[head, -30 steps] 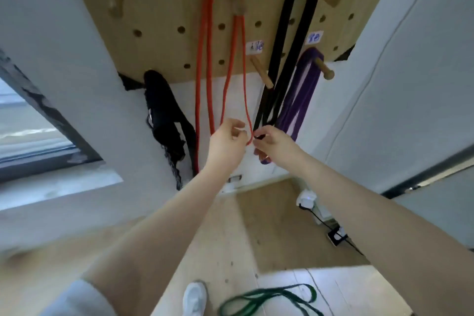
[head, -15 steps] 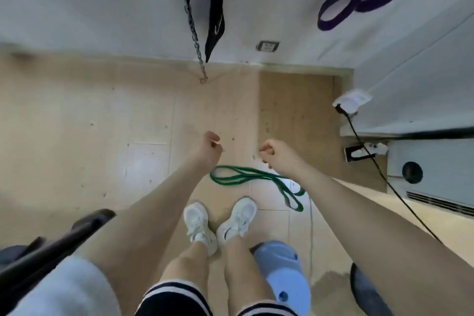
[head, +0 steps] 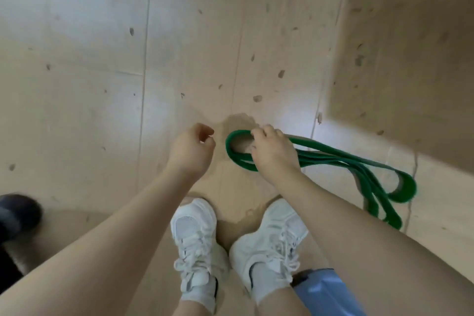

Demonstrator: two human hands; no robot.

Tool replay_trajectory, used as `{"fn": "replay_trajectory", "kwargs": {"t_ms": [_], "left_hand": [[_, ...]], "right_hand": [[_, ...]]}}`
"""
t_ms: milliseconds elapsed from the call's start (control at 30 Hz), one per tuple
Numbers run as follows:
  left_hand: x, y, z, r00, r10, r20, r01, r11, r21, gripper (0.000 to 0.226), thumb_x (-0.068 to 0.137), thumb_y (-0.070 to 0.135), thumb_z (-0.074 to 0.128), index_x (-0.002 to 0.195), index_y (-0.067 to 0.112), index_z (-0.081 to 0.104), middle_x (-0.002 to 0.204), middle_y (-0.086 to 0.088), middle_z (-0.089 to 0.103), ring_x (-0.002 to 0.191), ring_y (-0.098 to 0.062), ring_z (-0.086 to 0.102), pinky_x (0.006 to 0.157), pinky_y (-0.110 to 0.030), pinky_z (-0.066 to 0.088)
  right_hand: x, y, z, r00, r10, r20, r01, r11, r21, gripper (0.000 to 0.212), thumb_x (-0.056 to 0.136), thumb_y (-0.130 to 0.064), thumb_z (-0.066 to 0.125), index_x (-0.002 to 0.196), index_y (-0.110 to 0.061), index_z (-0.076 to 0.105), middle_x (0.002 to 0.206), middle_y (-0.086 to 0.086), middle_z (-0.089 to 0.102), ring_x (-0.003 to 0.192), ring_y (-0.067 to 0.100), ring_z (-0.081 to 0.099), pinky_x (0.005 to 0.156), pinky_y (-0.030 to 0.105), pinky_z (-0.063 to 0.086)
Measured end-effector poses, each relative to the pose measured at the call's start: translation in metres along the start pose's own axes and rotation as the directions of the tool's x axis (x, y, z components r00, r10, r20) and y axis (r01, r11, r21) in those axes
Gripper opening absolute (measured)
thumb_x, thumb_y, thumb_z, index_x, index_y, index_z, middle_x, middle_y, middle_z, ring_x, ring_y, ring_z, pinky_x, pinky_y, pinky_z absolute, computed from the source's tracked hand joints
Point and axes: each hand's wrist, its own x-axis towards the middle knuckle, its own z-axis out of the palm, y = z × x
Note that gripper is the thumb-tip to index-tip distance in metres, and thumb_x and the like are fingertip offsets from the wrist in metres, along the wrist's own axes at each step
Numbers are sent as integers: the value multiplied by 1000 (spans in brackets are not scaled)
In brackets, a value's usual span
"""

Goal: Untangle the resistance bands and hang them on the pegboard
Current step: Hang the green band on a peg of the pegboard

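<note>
A green resistance band (head: 341, 161) lies in tangled loops on the wooden floor, stretching from the middle to the right. My right hand (head: 273, 154) is down on its left loop, fingers curled round the strands. My left hand (head: 192, 149) hovers just left of that loop, fingers loosely curled and holding nothing. The pegboard and the other bands are out of view.
My two white sneakers (head: 197, 246) stand just below the hands. A dark object (head: 15, 215) sits at the left edge and a light blue object (head: 325, 292) at the bottom right. A darker floor panel (head: 410, 59) fills the upper right.
The view swung from the pegboard down to the floor. Both hands let go of the red band and dropped low; my right hand has taken hold of the green band.
</note>
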Motion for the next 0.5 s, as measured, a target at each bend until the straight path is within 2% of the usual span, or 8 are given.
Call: {"fn": "replay_trajectory", "kwargs": {"t_ms": [100, 167, 267, 333, 400, 500], "left_hand": [[27, -38, 18, 998, 50, 25, -52, 995, 84, 26, 91, 13, 46, 114, 11, 57, 112, -7, 62, 97, -28, 62, 88, -40, 50], [35, -50, 23, 996, 75, 41, -79, 992, 95, 25, 92, 13, 46, 114, 12, 57, 111, -6, 62, 95, -26, 62, 88, -37, 49], [25, -44, 17, 992, 114, 62, -115, 993, 18, 25, 91, 14, 49, 116, 14, 55, 109, -3, 61, 91, -24, 62, 84, -37, 51], [1, -26, 7, 968, 213, 132, -223, 973, 63, 35, 90, 18, 54, 124, 17, 49, 110, 6, 54, 87, -18, 60, 80, -34, 50], [-27, 5, -8, 931, 307, 196, -324, 944, 58, 52, 85, 27, 63, 132, 21, 42, 118, 12, 45, 89, -13, 58, 83, -33, 50], [-70, 66, -33, 884, 404, 237, -412, 911, -17, 70, 79, 32, 68, 138, 24, 33, 128, 15, 40, 98, -10, 52, 91, -29, 46]], "right_hand": [[33, -4, 32, 991, -114, -76, 93, 968, -233, 48, 81, -5, 58, 124, -10, 38, 129, 11, 43, 119, 28, 37, 93, 37, 33], [45, -6, 36, 984, -147, -101, 118, 960, -253, 40, 82, -4, 55, 119, -9, 40, 126, 11, 45, 118, 29, 39, 91, 37, 32], [35, -5, 14, 978, -169, -126, 153, 980, -126, 26, 87, -2, 46, 112, -10, 42, 119, 10, 49, 111, 25, 41, 75, 33, 32], [9, -1, -18, 970, -205, -132, 202, 979, -35, 20, 93, -13, 44, 112, -11, 40, 110, 7, 53, 106, 22, 40, 67, 33, 33], [-28, 5, -64, 967, -215, -135, 226, 971, 77, 23, 93, -20, 47, 114, -13, 40, 99, 0, 52, 98, 17, 40, 67, 33, 39], [-83, 16, -142, 967, -221, -125, 247, 931, 269, 24, 86, -22, 60, 103, -21, 44, 93, -11, 44, 90, 12, 43, 75, 33, 44]]}}
